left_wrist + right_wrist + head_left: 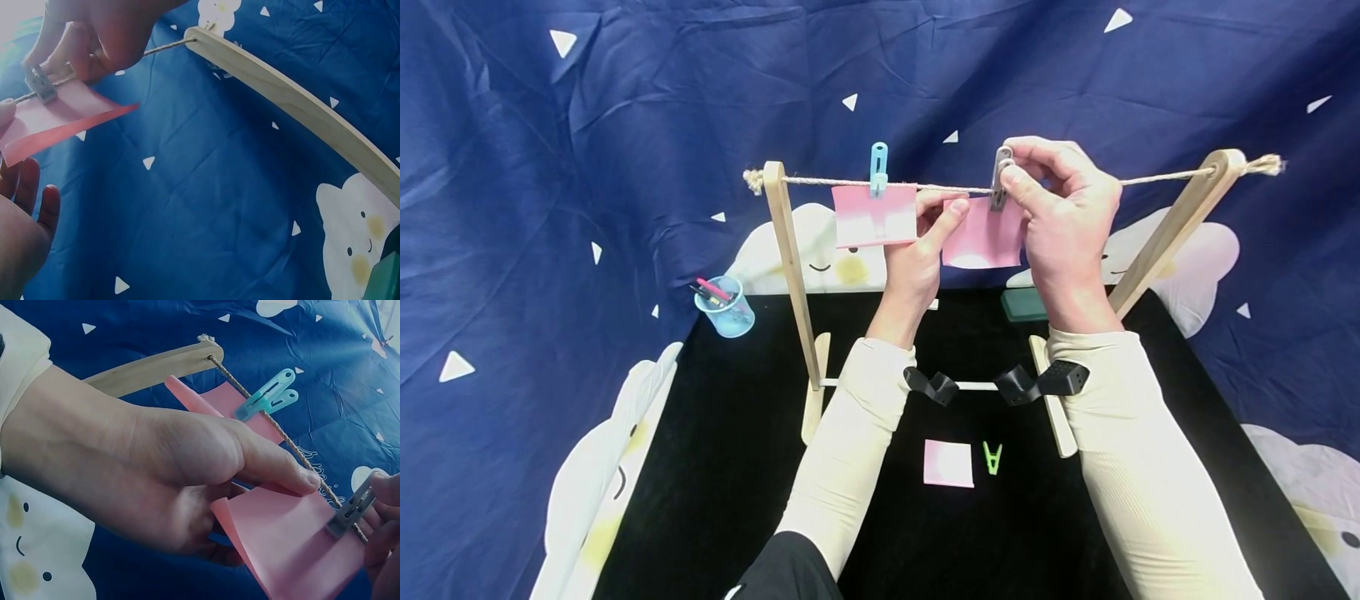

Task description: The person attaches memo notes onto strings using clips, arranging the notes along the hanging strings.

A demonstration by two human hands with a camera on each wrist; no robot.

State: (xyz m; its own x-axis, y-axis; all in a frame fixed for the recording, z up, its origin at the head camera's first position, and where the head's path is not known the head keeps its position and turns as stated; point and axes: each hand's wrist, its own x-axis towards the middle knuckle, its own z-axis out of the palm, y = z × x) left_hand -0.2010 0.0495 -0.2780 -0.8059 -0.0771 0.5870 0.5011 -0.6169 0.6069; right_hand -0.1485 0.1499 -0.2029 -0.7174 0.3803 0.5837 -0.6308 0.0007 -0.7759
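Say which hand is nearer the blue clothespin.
Left. The left hand is just right of and below the blue clothespin, pinching the neighboring pink note; the right hand is farther right along the rope, pinching the gray clothespin.

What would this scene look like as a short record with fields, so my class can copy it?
Left hand: pinches the upper left corner of a pink sticky note
Right hand: pinches a grey clothespin at that note and the rope
Rope: strung between two wooden posts
Blue clothespin: fastens another pink note to the rope
Black tabletop: a third note beside a green clothespin
Cup: light blue, holding pens
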